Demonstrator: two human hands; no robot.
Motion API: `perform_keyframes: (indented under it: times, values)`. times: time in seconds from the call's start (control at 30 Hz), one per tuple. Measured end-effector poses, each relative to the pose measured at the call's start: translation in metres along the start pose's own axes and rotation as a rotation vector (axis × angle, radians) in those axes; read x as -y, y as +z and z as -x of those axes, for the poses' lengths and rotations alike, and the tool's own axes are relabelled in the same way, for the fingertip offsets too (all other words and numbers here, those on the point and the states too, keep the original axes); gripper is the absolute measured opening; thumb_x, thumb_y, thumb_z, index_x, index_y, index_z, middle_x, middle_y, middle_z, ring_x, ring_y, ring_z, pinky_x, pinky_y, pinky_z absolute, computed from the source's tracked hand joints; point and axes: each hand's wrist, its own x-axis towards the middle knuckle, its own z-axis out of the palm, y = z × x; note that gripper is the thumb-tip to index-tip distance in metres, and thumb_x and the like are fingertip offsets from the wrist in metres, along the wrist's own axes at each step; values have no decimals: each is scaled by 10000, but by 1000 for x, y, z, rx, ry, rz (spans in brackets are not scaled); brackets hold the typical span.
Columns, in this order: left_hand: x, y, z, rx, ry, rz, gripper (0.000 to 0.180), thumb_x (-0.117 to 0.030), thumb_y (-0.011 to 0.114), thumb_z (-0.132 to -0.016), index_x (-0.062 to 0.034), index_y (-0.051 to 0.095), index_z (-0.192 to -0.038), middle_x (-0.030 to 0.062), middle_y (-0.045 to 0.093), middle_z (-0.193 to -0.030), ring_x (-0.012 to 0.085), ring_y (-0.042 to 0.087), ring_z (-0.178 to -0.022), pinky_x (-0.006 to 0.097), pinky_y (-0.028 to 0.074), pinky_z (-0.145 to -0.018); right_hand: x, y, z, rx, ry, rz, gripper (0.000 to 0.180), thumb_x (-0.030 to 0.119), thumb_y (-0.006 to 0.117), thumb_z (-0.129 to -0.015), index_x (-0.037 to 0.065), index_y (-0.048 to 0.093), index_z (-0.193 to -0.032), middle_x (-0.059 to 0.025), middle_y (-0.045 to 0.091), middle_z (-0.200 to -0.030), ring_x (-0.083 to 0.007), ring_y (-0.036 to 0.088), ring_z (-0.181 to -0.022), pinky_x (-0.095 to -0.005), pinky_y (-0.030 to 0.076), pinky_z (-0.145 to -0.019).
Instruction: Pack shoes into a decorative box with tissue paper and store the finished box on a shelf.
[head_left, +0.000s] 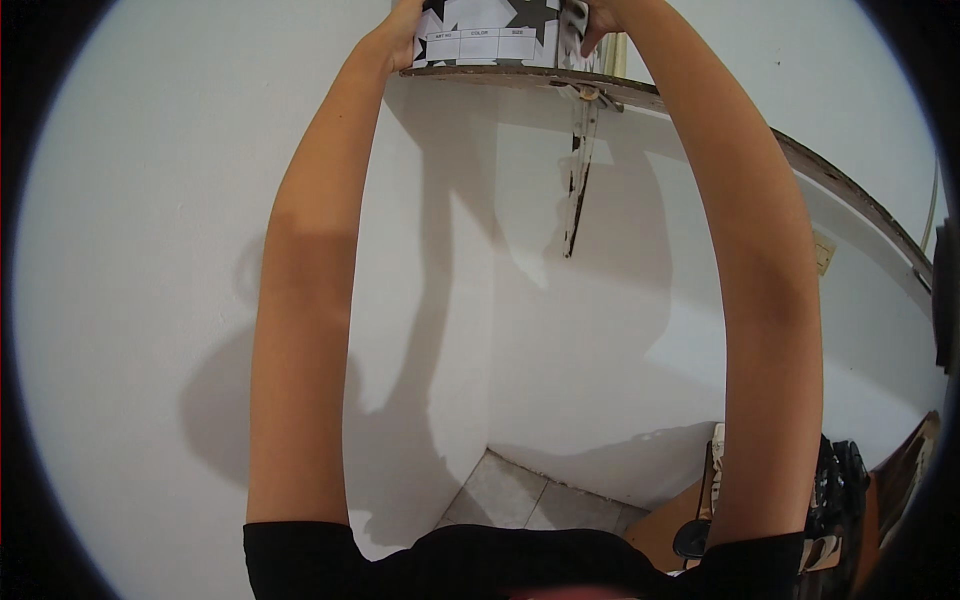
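While both my arms reach straight overhead, my left hand (400, 38) and my right hand (597, 22) press against the 2 opposite sides of 1 box (495, 35) that sits on the edge of a high shelf (700, 105) in the corner of a white wall (130, 250). My left hand lies flat along the box's left side with the fingers wrapped up out of view; my right hand curls round the right corner, fingers closed on it. How far each hand reaches round I cannot tell, since the top of the picture cuts them off.

I judge the box to be cardboard, white with black star shapes and a white label panel on its front: stiff enough to hold its form, light to middling, smooth-sided and so a little slippery under a sideways squeeze. Holding it at the 2 side walls, low near the bottom edge, seems the safest grip to me, because a lid might lift off if taken from above.

Counting: 1 box, 1 shelf with a worn, chipped front edge, 1 bracket (580, 175) with peeling paint under it, 2 hands. Down by the tiled floor (510, 495) lies some brown cardboard (665, 525) and a dark bundle (840, 480) I cannot make out.
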Motion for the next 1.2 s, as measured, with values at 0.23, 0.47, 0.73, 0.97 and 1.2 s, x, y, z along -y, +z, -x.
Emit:
perform_keyframes:
  times: [0.23,0.47,0.73,0.97,1.2]
  values:
    - [0,-4,-3,-44,-45,-12,636,-594,448,-847,-79,487,-1218,100,591,-1124,228,594,-1001,404,486,-865,-9,0,-15,168,-31,-103,754,470,578,-806,-10,329,-1331,-294,411,-1281,-486,410,-1147,-709,292,-897]
    - [-6,10,-3,9,-23,50,578,-541,430,-883,-78,479,-1225,94,583,-1134,223,600,-987,387,517,-829,-1,-6,1,95,10,-101,636,414,550,-826,-66,405,-1216,-316,523,-1047,-418,564,-889,-706,331,-854]
    - [-4,13,-6,10,59,-9,588,-549,396,-897,-102,425,-1277,83,559,-1179,213,599,-1002,390,525,-821,-3,-15,-2,221,-42,-32,664,536,379,-858,1,410,-1251,-292,509,-1092,-435,543,-913,-701,341,-837]
    - [-11,2,-9,109,-125,76,635,-587,387,-883,-108,408,-1299,88,552,-1203,214,597,-1018,392,516,-843,-1,-10,-1,91,-29,-169,742,605,174,-894,23,330,-1327,-312,399,-1243,-520,401,-1103,-724,267,-892]
    - [-10,-4,-9,68,-116,34,652,-604,386,-875,-111,409,-1301,102,556,-1190,221,600,-1008,408,518,-835,5,-12,2,129,0,-188,706,572,179,-908,14,315,-1318,-299,387,-1248,-479,404,-1092,-718,265,-902]
